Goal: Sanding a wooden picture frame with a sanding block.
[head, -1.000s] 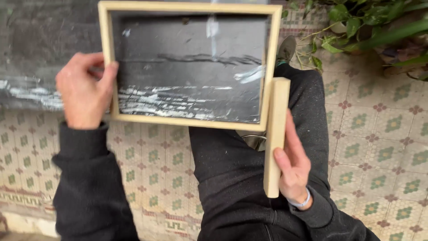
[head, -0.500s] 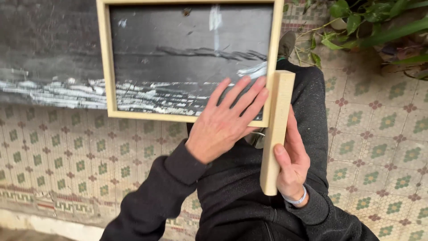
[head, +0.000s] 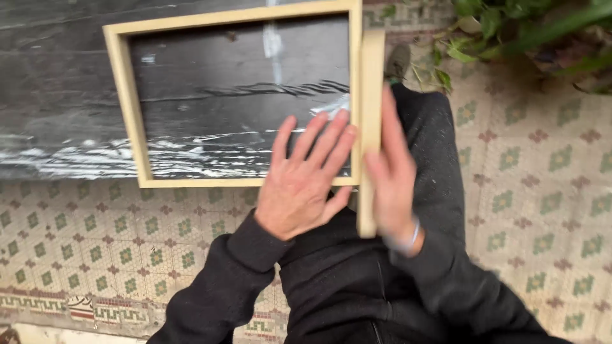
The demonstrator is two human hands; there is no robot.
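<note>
The left hand (head: 301, 185) lies flat and open, fingers spread, on the near right corner of a pale wooden frame (head: 127, 108); its fingertips reach over the frame's near rail onto the dark, streaked panel (head: 223, 83) that fills the frame, and it grips nothing. The right hand (head: 390, 172) is a little blurred and sits just to the right of the left one; its fingers are wrapped around a loose wooden strip (head: 368, 127), and its palm presses against the strip's right face. The strip stands lengthwise from far to near, touching the outer side of the frame's right rail along most of that rail, while its near end sticks out past the frame's near corner, over the person's lap. The frame itself lies in the far left part of the scene, with its far edge running out of the top of the view, and it partly rests over a dark board with whitish smears (head: 44, 95) that stretches off to the left. Below it the floor of patterned tiles (head: 95, 236) spreads to the left and right. The person wears dark sleeves and dark trousers (head: 440, 165), and one shoe (head: 398, 62) shows far beyond the strip. Green plant leaves (head: 510, 25) fill the far right corner.
</note>
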